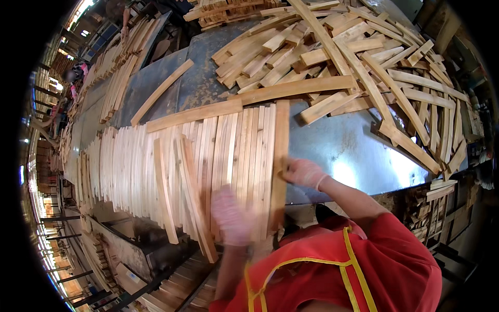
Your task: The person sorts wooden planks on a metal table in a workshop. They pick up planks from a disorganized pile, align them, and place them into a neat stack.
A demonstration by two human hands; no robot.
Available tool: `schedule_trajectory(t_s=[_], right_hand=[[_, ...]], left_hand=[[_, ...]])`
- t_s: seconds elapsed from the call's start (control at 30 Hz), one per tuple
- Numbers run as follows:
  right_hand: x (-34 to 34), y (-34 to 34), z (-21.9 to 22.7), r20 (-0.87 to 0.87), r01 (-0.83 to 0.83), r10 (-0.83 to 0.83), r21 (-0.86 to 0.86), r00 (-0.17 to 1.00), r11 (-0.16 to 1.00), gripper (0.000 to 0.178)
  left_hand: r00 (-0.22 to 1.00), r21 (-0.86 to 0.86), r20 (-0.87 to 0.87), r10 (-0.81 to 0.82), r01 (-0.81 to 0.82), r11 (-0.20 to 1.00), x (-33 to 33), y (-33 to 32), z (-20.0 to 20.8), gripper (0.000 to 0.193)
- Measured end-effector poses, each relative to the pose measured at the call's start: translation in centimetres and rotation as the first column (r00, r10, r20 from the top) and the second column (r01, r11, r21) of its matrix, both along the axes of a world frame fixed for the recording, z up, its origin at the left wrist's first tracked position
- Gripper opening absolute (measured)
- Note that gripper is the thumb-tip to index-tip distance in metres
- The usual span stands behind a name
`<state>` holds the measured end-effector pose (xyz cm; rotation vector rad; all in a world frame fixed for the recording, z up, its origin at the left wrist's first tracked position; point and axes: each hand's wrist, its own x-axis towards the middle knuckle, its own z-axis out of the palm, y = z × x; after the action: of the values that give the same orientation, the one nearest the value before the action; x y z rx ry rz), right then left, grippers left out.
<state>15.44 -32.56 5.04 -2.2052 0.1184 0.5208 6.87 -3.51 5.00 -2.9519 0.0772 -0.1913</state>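
Wooden board (279,156), one: lies along the right end of a row of pale wooden strips (244,151), on a metal table (332,148).
Right hand (305,174), gloved: fingers bent at the board's right edge (grip or mere touch, cannot tell).
Left hand (230,216), gloved: blurred over the row's near end; finger state cannot be told.
Heap of loose wooden pieces (343,57): beyond, at far right.

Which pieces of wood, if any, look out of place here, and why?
A few loose strips lie slantwise atop the neat row, jutting past its near edge and breaking its order. The far right pile is a criss-cross jumble.
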Motion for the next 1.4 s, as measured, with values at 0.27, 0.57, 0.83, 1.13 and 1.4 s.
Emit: schedule_trajectory(t_s=[0.27,0.57,0.83,1.13,1.4], right_hand=[[19.9,-11.4,3.4,0.478,0.082,0.373,-0.695,0.795,0.715,0.045],[12.5,-16.4,0.6,0.247,-0.084,0.314,-0.649,0.917,0.756,0.065],[0.6,-13.0,1.5,0.164,0.032,-0.009,-0.134,0.986,0.990,0.068],[-8.6,3.0,0.8,-0.179,-0.458,0.453,0.019,0.873,0.889,0.060],[-1.5,-13.9,0.6,-0.007,-0.344,0.561,-0.796,0.828,0.498,0.054]], left_hand=[[0.946,-0.158,-0.255,-0.198,0.162,0.974,2.9,-13.1,-1.4,0.087],[0.976,-0.102,-0.183,-0.119,0.102,0.990,3.4,-12.2,0.2,0.083],[0.962,-0.184,-0.168,-0.217,0.186,0.965,2.6,-7.8,-2.1,0.072],[0.910,-0.280,-0.348,-0.225,0.129,0.951,3.0,-9.1,-0.6,0.098],[0.952,-0.072,-0.293,-0.084,0.066,0.995,3.5,-12.1,0.8,0.086]])
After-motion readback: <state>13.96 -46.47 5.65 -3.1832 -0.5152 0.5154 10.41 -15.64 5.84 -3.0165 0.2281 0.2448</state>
